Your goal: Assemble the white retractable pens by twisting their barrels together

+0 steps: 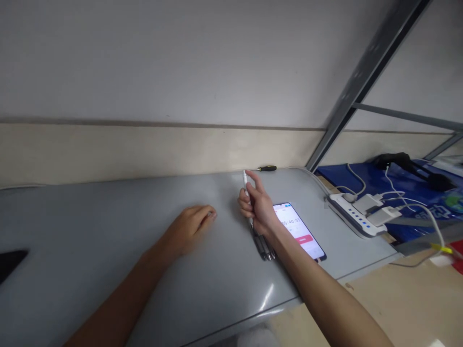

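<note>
My right hand [261, 208] is closed around a white pen [245, 179], which stands nearly upright with its top end by the thumb or index finger. Under that wrist several dark pens [261, 245] lie side by side, partly covered by the hand. Just right of the wrist lies a phone [306, 238] with a lit timer screen, its left part hidden by my forearm. My left hand [190, 224] rests over the grey tabletop [108, 231], fingers curled together and slightly blurred. Whether anything is inside those fingers cannot be made out.
A screwdriver [268, 168] lies along the wall. At the right, a white power strip [356, 219] holds chargers and trailing cables. Beyond it are a grey metal post [336, 120] and a blue surface [405, 185] with a black object [408, 164]. A dark shape [10, 264] sits far left.
</note>
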The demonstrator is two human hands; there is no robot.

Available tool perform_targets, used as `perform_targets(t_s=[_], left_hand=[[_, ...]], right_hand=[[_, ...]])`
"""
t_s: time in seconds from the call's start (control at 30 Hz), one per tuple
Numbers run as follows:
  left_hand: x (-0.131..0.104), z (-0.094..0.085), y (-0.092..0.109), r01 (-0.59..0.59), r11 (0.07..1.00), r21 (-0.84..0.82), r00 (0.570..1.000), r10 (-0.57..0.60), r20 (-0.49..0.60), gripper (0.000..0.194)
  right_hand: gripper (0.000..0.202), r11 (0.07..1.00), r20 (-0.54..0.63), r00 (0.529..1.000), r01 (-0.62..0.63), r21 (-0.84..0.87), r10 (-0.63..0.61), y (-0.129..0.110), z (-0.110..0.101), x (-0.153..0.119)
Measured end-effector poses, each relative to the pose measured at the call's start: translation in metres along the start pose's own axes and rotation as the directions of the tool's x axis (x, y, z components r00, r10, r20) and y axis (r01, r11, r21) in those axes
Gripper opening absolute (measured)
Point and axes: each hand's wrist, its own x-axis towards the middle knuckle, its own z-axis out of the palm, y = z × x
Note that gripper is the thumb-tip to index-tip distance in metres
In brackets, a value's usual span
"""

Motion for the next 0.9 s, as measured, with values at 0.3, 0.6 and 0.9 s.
perform_targets(t_s=[0.3, 0.6, 0.9], left_hand=[[0.0, 0.0, -0.003, 0.04, 0.999, 0.021, 0.999, -0.04, 0.023, 0.036], [0.001, 0.001, -0.006, 0.053, 0.998, 0.022, 0.998, -0.054, 0.038, 0.034], [0.001, -0.005, -0.012, 0.062, 0.998, 0.024, 0.998, -0.062, 0.007, 0.035]], right_hand=[[0.052, 1.0, 0.027, 1.0, -0.014, 0.001, 0.014, -0.001, 0.003, -0.002], [0.048, 1.0, 0.017, 1.0, -0.003, 0.011, 0.003, -0.001, 0.001, -0.001], [0.044, 1.0, 0.008, 1.0, -0.009, 0.002, 0.009, 0.0, 0.0, 0.001]])
